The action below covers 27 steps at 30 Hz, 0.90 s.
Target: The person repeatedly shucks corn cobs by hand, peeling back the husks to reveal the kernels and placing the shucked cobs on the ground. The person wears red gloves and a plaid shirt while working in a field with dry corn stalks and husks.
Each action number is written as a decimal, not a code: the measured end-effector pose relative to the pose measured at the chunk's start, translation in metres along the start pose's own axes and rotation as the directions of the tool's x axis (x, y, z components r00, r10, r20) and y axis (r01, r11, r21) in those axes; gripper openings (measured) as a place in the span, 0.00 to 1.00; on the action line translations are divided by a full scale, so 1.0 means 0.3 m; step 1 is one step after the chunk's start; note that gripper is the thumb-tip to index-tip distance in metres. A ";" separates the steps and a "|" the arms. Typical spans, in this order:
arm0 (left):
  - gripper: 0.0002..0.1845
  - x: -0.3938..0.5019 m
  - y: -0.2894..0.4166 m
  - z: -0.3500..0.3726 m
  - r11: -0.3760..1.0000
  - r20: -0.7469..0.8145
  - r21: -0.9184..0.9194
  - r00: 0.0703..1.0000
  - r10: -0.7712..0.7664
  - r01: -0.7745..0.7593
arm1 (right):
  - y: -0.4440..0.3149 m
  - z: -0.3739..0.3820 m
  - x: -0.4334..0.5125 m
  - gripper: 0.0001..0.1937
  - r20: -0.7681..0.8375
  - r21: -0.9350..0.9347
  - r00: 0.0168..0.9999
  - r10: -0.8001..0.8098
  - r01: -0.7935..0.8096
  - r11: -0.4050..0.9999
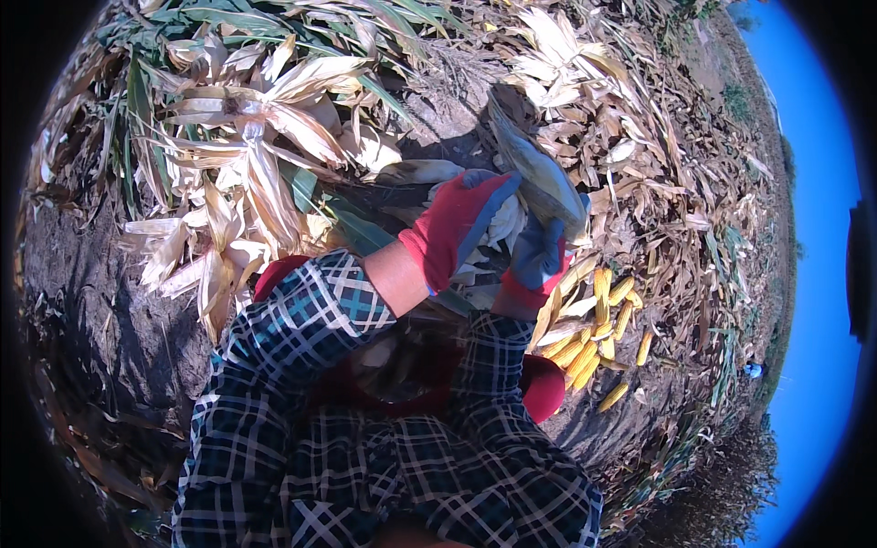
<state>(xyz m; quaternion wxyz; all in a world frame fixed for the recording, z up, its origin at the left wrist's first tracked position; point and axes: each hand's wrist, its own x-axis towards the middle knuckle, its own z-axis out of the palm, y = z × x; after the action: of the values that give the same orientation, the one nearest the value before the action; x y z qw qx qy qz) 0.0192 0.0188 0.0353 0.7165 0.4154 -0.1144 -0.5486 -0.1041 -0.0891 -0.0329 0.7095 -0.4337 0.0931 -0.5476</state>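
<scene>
An ear of corn in its pale husk (538,168) slants upward to the left from my hands. My right hand (541,253), in a red and grey glove, grips its lower end. Against its left side lies my left hand (459,219), gloved alike, the fingers curled at the ear; whether they close on it is partly hidden. Loose pale husk (505,222) shows between the two hands. Just left of them, another husk-covered ear (421,171) lies on the ground. Husked yellow corn cobs (582,363) are piled beyond my right knee, some lying apart.
Opened dry husks (253,164) spread over the ground at left, with green leaves (360,229) among them. More pale husks (562,61) lie at the upper right. Dry leaf litter (658,198) covers the right side. A distant person in blue (753,370) is near the field's edge.
</scene>
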 end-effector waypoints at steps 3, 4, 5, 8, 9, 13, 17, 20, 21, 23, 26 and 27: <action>0.22 -0.009 -0.047 0.061 0.993 0.081 -0.120 0.996 0.029 -0.019 | 0.002 -0.086 -0.041 0.29 0.031 -0.074 0.999 0.037 -0.035 0.997; 0.22 -0.005 -0.047 0.053 0.985 0.068 -0.168 0.997 0.046 -0.034 | -0.013 0.023 -0.052 0.30 0.057 -0.106 0.998 0.034 -0.028 0.994; 0.22 -0.002 -0.041 0.046 0.974 0.053 -0.218 0.996 0.068 -0.055 | -0.020 0.092 -0.063 0.31 0.089 -0.137 0.996 0.032 -0.019 0.990; 0.21 -0.004 -0.029 0.052 0.947 0.129 -0.319 0.988 0.088 -0.042 | -0.007 0.014 -0.057 0.27 -0.062 -0.033 0.996 0.070 -0.072 0.997; 0.17 -0.028 -0.017 0.074 0.977 0.012 -0.211 1.000 0.013 -0.010 | -0.004 -0.110 -0.042 0.25 0.076 0.101 0.995 0.058 -0.066 0.993; 0.28 0.055 -0.113 0.070 0.936 -0.174 0.303 0.956 0.237 -0.177 | -0.121 -0.104 0.020 0.24 -0.294 -0.029 0.949 0.113 -0.127 0.992; 0.24 0.078 -0.064 0.040 0.953 -0.167 0.302 0.984 0.062 -0.009 | -0.109 0.001 -0.022 0.24 -0.212 -0.320 0.972 0.104 -0.170 0.932; 0.24 0.032 -0.070 0.056 0.972 0.093 0.203 0.991 0.102 -0.119 | -0.074 0.100 -0.042 0.24 -0.133 -0.462 0.980 0.151 -0.196 0.865; 0.24 0.041 -0.109 0.081 0.968 0.038 0.088 0.972 0.233 -0.236 | -0.063 0.141 -0.054 0.24 -0.100 -0.496 0.982 0.161 -0.190 0.847; 0.25 -0.050 -0.108 0.164 0.872 -0.228 0.130 0.842 0.489 -0.472 | -0.062 0.187 -0.053 0.24 -0.057 -0.554 0.984 0.169 -0.172 0.814; 0.27 0.095 -0.122 0.047 0.978 -0.103 -0.049 0.975 0.196 -0.202 | -0.026 0.330 -0.071 0.24 0.068 -0.569 0.973 0.219 -0.143 0.810; 0.26 0.080 -0.105 0.081 0.952 -0.186 0.264 0.960 0.208 -0.155 | -0.056 0.334 -0.050 0.24 0.072 -0.609 0.980 0.186 -0.104 0.786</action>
<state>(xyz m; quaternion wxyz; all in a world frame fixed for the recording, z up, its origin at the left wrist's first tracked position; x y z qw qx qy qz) -0.0087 -0.0154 0.0207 0.7148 0.5451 -0.1429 -0.4142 -0.0607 -0.0252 0.0349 0.5793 -0.6625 0.2495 -0.4040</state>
